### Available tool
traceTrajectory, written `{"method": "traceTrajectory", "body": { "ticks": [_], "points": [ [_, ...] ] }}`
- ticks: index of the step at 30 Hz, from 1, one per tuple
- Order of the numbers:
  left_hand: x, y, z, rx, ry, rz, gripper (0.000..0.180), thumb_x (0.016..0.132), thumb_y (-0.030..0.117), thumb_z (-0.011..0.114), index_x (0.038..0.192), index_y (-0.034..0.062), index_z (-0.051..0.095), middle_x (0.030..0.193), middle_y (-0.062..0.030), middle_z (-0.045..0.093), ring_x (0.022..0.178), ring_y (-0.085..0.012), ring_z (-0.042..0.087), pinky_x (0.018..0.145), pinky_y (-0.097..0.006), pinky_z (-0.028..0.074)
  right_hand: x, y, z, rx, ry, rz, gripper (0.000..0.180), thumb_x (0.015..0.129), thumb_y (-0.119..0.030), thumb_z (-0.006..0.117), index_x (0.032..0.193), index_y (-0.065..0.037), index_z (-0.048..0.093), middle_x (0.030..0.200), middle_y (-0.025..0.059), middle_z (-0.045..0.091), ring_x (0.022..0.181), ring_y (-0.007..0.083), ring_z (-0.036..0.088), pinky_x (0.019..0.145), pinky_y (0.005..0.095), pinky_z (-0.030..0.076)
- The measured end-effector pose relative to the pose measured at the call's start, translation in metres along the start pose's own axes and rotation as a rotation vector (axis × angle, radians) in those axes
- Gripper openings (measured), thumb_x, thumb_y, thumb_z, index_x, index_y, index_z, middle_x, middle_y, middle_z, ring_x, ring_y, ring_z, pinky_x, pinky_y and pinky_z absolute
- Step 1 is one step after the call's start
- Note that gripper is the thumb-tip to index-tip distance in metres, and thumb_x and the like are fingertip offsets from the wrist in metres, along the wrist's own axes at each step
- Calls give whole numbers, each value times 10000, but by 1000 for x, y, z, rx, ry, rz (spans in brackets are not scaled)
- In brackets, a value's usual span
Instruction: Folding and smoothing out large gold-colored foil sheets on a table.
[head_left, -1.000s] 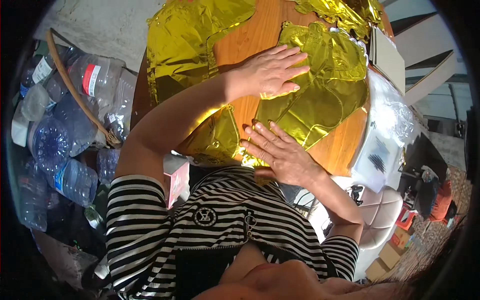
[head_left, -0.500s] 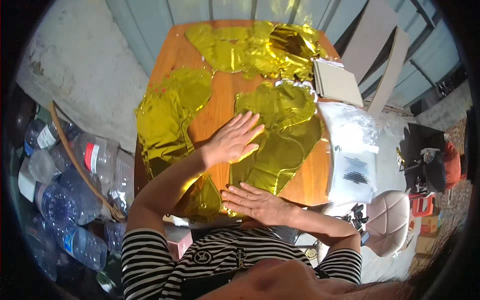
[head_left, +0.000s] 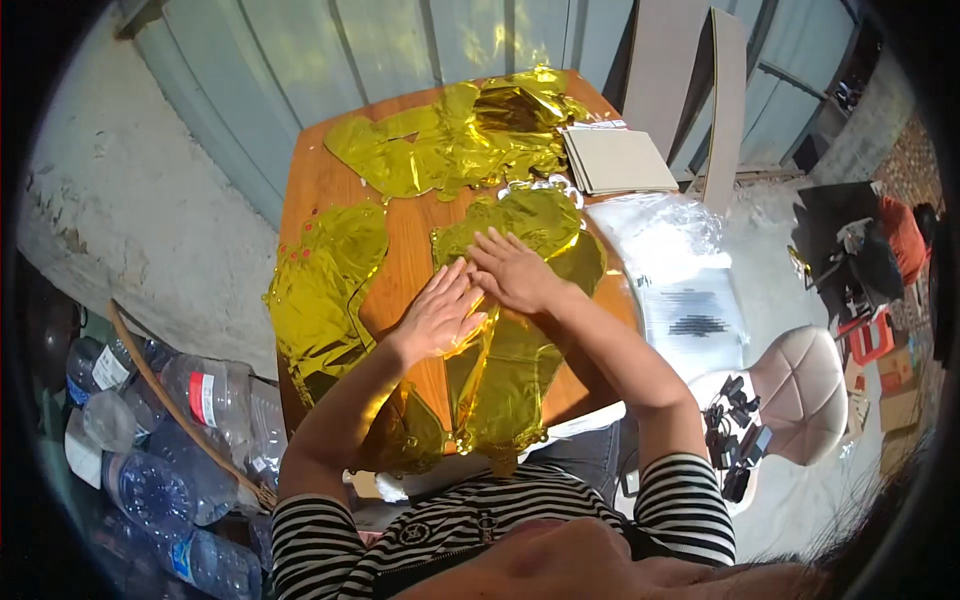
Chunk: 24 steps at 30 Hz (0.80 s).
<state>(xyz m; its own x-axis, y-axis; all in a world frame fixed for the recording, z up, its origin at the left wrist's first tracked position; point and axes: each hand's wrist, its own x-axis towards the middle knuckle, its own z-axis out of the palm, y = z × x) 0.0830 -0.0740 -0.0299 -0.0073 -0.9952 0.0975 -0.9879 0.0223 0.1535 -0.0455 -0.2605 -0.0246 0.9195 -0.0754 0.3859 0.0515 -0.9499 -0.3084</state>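
A flat gold foil piece (head_left: 520, 365), which looks like an uninflated foil balloon, lies in front of me with creases down its length. My left hand (head_left: 440, 312) rests palm down at its left edge, fingers stretched out. Just right of it, my right hand (head_left: 512, 272) lies on the foil's upper part with its fingers extended. The fingertips of the two hands nearly meet, and neither hand grips anything. Beside them on the left is a second gold foil piece (head_left: 328, 290); a third crumpled gold foil pile (head_left: 440, 145) sits at the table's far end.
The wooden table (head_left: 400, 235) also bears a stack of beige boards (head_left: 618, 160) and clear plastic bags (head_left: 690, 300) at the right. Large plastic bottles (head_left: 150, 485) crowd the left side. A pale chair (head_left: 800, 395) with black devices (head_left: 738, 440) stands at the right.
My right hand has moved from the foil's near end up beside my left hand. The foil's near end now shows more wrinkles. The whole view has shifted.
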Motion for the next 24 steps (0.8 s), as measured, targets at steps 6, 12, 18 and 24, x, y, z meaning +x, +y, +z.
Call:
{"method": "traceTrajectory", "body": {
  "ticks": [6, 12, 18, 24],
  "points": [
    [-2, -1, 4, -23, 30, -6, 602, 1044, 415, 433, 1522, 50, 410, 1649, -220, 216, 1541, -376, 163, 1259, -476, 126, -4, 13, 0, -177, -231, 116, 651, 1066, -536, 298, 1551, -112, 392, 1639, 189, 283, 1538, 363, 199, 1246, 503, 150],
    [-1, 5, 2, -23, 19, 7, 604, 1058, 405, 401, 1579, 109, 324, 1663, -199, 189, 1544, -367, 153, 1263, -469, 114, -16, 61, -27, -533, -67, 215, 590, 1001, -446, 521, 1456, -72, 499, 1547, 233, 408, 1477, 386, 319, 1222, 514, 209],
    [-4, 0, 3, -32, 61, 3, 590, 1058, 387, 420, 1569, 102, 347, 1652, -207, 220, 1535, -375, 182, 1256, -476, 143, -33, 69, -93, -291, 74, 592, 497, 911, -323, 685, 1301, -32, 585, 1258, 237, 613, 1175, 409, 579, 1002, 473, 476],
    [-2, -4, 8, -2, 98, 28, 590, 1055, 388, 440, 1563, 100, 359, 1644, -216, 236, 1528, -387, 200, 1250, -481, 158, -65, 54, -93, -310, 70, 608, 498, 889, -368, 705, 1230, -18, 608, 1072, 227, 680, 1016, 407, 645, 899, 469, 530]
  ]
}}
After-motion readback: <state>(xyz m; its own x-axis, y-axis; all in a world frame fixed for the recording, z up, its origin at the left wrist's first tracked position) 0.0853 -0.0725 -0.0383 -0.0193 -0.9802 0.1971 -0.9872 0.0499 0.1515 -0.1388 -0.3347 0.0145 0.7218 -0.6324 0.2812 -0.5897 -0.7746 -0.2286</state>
